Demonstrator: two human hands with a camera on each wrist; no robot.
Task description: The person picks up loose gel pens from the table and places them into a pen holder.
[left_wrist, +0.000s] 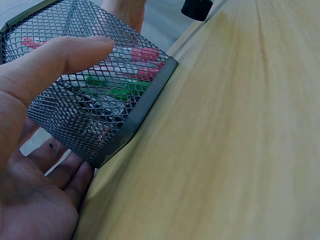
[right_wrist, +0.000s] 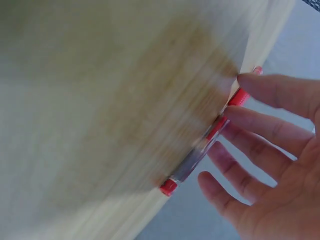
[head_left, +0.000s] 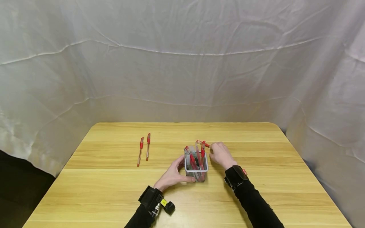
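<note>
My left hand [head_left: 174, 174] grips a square wire-mesh pen holder [head_left: 195, 171], thumb along the near side and fingers about its left side. In the left wrist view the holder's mesh wall [left_wrist: 100, 102] shows red and green pen parts inside, its base at the tabletop. Several pens [head_left: 195, 158], red and clear, stand upright or lean in it. Just right of it, my right hand [head_left: 221, 155] pinches a red gel pen [head_left: 203, 144] with thumb and fingertips. In the right wrist view this pen [right_wrist: 192, 161], clear-barrelled with red ends, lies close along the tabletop.
Two red-capped pens [head_left: 140, 152] [head_left: 148, 147] lie side by side on the left of the wooden table [head_left: 114, 190]. A pale cloth curtain [head_left: 182, 72] hangs behind the far edge and along both sides.
</note>
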